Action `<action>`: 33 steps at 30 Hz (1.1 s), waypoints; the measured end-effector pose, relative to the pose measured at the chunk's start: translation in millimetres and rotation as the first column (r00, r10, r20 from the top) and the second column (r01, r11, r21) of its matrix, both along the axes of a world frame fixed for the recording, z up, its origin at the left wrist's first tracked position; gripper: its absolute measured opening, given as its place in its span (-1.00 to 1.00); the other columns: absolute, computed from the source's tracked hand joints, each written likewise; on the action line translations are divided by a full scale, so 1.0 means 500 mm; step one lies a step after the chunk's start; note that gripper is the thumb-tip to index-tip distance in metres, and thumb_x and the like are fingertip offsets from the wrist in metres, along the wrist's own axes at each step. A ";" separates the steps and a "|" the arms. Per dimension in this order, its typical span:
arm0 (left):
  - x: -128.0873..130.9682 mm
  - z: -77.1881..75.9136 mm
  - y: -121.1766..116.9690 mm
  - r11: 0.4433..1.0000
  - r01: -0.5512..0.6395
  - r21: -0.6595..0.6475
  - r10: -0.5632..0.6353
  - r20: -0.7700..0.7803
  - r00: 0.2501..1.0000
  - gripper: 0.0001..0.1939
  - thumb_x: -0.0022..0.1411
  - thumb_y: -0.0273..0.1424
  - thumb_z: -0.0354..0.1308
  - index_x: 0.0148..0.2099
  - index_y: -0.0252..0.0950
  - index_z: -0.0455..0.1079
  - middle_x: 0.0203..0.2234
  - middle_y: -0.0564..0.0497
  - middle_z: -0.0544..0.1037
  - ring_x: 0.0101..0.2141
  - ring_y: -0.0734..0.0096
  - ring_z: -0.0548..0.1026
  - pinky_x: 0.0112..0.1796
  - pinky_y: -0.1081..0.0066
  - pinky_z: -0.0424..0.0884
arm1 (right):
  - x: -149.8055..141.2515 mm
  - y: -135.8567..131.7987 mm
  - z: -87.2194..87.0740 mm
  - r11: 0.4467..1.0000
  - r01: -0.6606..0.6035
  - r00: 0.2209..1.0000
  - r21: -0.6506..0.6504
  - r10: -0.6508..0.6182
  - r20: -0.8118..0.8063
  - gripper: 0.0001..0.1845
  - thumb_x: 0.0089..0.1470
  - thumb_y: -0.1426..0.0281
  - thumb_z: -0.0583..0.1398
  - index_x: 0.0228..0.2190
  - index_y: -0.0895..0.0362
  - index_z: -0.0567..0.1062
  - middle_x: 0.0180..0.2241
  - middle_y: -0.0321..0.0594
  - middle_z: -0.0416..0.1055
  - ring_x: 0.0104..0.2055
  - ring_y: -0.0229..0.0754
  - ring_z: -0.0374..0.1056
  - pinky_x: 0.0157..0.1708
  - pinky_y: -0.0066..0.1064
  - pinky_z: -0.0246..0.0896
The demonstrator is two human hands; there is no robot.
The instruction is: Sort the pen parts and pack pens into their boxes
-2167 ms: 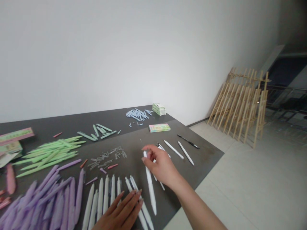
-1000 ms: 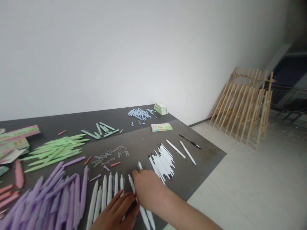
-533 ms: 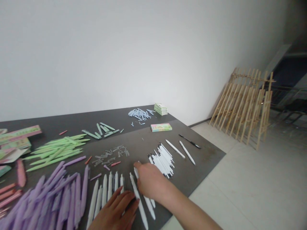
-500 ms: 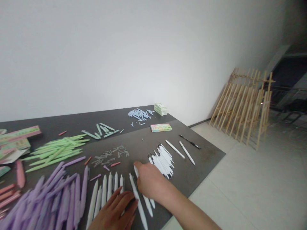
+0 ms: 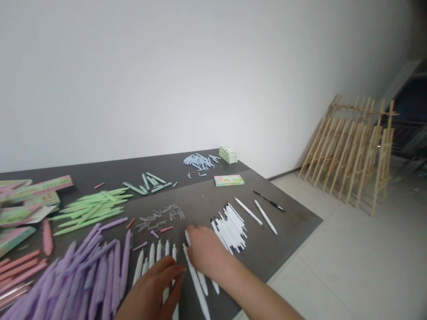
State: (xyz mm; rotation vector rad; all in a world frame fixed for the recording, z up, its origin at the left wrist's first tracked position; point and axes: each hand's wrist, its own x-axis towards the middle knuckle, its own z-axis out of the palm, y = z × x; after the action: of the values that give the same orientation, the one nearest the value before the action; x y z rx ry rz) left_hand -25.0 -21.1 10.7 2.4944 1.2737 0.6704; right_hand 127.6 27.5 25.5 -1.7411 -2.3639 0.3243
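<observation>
A row of white pens (image 5: pixel 151 255) lies at the front of the dark table. My left hand (image 5: pixel 155 284) is over this row, fingers bent together around a white pen (image 5: pixel 175 253); their exact contact is partly hidden. My right hand (image 5: pixel 207 251) is closed on another white pen, whose upper end (image 5: pixel 187 237) sticks out past the fingertips. Between the two hands lies a loose white pen (image 5: pixel 196 282). Just beyond my right hand is a pile of white refills with dark tips (image 5: pixel 231 226).
Purple pens (image 5: pixel 83 275), green pens (image 5: pixel 96 206) and pink pens (image 5: pixel 22 271) lie to the left. Small clear clips (image 5: pixel 160 218) are in the middle. A flat box (image 5: pixel 228 180), stacked boxes (image 5: pixel 228 154) and a black pen (image 5: pixel 270 201) lie farther off. Wooden frames (image 5: pixel 350 151) lean on the wall.
The view has shifted slightly, so things on the table appear farther right. My left hand's fingers have drawn together over the row. My right hand keeps its pen.
</observation>
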 end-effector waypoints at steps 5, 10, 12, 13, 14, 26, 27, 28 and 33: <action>0.015 0.037 0.027 0.943 -0.093 -0.320 0.128 0.089 0.988 -0.75 0.13 -0.40 -0.07 -0.39 -0.24 0.44 -0.55 0.05 0.48 -0.51 0.41 0.42 -0.48 0.47 0.25 | -0.016 0.010 -0.010 0.999 -0.013 1.000 -0.033 0.013 0.011 -0.58 -0.23 0.50 0.21 -0.21 0.24 0.35 -0.35 0.05 0.46 -0.32 0.07 0.42 -0.41 -0.27 0.25; 0.026 0.042 0.058 0.876 -0.141 -0.461 0.258 0.200 0.945 -0.82 0.00 -0.43 0.00 -0.52 -0.30 0.42 -0.70 0.10 0.37 -0.60 0.45 0.32 -0.56 0.49 0.14 | -0.015 0.021 -0.007 0.999 0.013 1.000 -0.045 -0.014 -0.023 -0.53 -0.28 0.50 0.24 -0.21 0.28 0.36 -0.36 0.12 0.46 -0.32 0.12 0.42 -0.42 -0.26 0.25; 0.028 0.035 0.062 0.834 -0.111 -0.541 0.305 0.283 0.909 -0.85 -0.02 -0.42 0.03 -0.55 -0.30 0.37 -0.74 0.14 0.30 -0.65 0.49 0.27 -0.61 0.51 0.11 | -0.010 0.021 0.003 0.999 0.032 0.997 -0.033 -0.034 -0.062 -0.56 -0.26 0.51 0.22 -0.22 0.27 0.37 -0.37 0.10 0.47 -0.32 0.10 0.42 -0.43 -0.28 0.24; 0.029 0.030 0.062 0.804 -0.090 -0.588 0.341 0.331 0.880 -0.87 -0.02 -0.39 0.05 -0.55 -0.30 0.35 -0.73 0.14 0.31 -0.66 0.51 0.26 -0.64 0.52 0.11 | -0.006 0.020 0.010 0.999 0.039 0.995 -0.023 -0.040 -0.089 -0.58 -0.23 0.51 0.20 -0.21 0.26 0.37 -0.37 0.06 0.47 -0.32 0.07 0.42 -0.42 -0.30 0.23; 0.029 0.025 0.060 0.770 -0.061 -0.635 0.380 0.380 0.844 -0.87 -0.02 -0.35 0.07 -0.53 -0.29 0.33 -0.71 0.14 0.33 -0.68 0.51 0.26 -0.66 0.52 0.11 | -0.002 0.018 0.019 0.999 0.037 0.993 -0.010 -0.037 -0.113 -0.58 -0.19 0.50 0.18 -0.18 0.23 0.36 -0.37 0.00 0.47 -0.32 0.01 0.42 -0.42 -0.34 0.22; 0.008 0.046 0.027 0.442 0.447 -0.778 0.505 0.628 0.592 -0.70 -0.10 -0.24 0.29 -0.41 -0.40 0.43 -0.62 -0.09 0.53 -0.66 0.54 0.36 -0.62 0.55 0.21 | -0.019 -0.018 0.071 0.995 -0.087 0.420 -0.048 -0.007 -0.908 -0.60 -0.10 0.50 0.15 -0.15 0.06 0.31 -0.50 -0.44 0.21 -0.64 -0.43 0.18 -0.71 -0.63 0.09; 0.006 0.045 0.026 0.437 0.451 -0.778 0.509 0.627 0.589 -0.71 -0.10 -0.24 0.29 -0.42 -0.39 0.43 -0.63 -0.07 0.53 -0.65 0.53 0.37 -0.62 0.55 0.21 | -0.019 -0.019 0.071 0.991 -0.117 0.380 -0.058 -0.009 -0.925 -0.61 -0.10 0.50 0.15 -0.16 0.07 0.30 -0.50 -0.44 0.21 -0.65 -0.44 0.17 -0.72 -0.63 0.11; 0.004 0.044 0.025 0.433 0.454 -0.779 0.512 0.627 0.587 -0.71 -0.10 -0.24 0.29 -0.42 -0.38 0.43 -0.65 -0.07 0.52 -0.64 0.51 0.38 -0.62 0.55 0.20 | -0.018 -0.019 0.071 0.986 -0.149 0.340 -0.072 -0.017 -0.940 -0.61 -0.10 0.49 0.16 -0.16 0.07 0.29 -0.49 -0.44 0.21 -0.66 -0.44 0.17 -0.73 -0.62 0.12; 0.004 0.040 0.021 0.430 0.459 -0.777 0.518 0.629 0.580 -0.71 -0.13 -0.23 0.31 -0.48 -0.38 0.40 -0.67 -0.03 0.51 -0.64 0.53 0.37 -0.59 0.54 0.20 | -0.014 -0.022 0.068 0.970 -0.225 0.221 -0.092 -0.041 -0.974 -0.62 -0.08 0.47 0.17 -0.16 0.08 0.28 -0.48 -0.44 0.21 -0.67 -0.46 0.18 -0.73 -0.61 0.20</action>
State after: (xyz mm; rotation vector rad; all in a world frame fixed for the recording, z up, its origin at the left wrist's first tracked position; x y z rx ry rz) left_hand -22.8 -10.6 30.8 0.9327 0.8591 0.7136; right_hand 120.4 16.7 59.5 -0.8446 -1.4075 1.3070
